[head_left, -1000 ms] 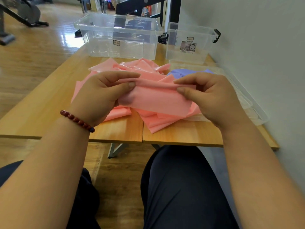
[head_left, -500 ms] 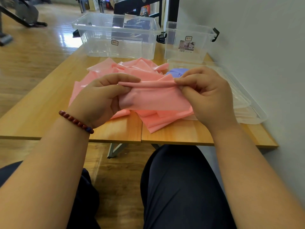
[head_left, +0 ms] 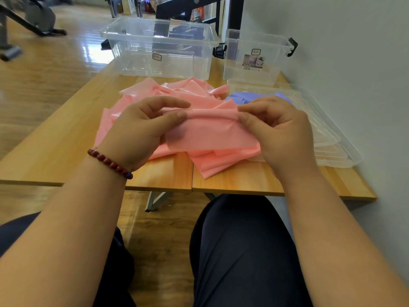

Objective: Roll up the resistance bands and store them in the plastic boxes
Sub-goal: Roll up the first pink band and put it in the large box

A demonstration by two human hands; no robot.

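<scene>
While the left hand point(head_left: 141, 129) and right hand point(head_left: 281, 134) each pinch the rolled edge of the pink band point(head_left: 210, 134) at mid-frame, above the tabletop point(head_left: 55, 151), tight, level turns would likely serve best.

- We see the pink band point(head_left: 210, 134): thin, smooth, rubbery sheet with a soft sheen.
- The large box point(head_left: 159, 47) and small box point(head_left: 252, 69): clear, glossy plastic.
- The surface point(head_left: 77, 129): smooth pale wood; the floor point(head_left: 55, 69): glossy wood.

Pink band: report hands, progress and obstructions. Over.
Left hand and right hand pinch the pink band at its top edge, roll barely begun. Big box and small box hold no bands. Purple band lies behind, nothing blocking.
</scene>
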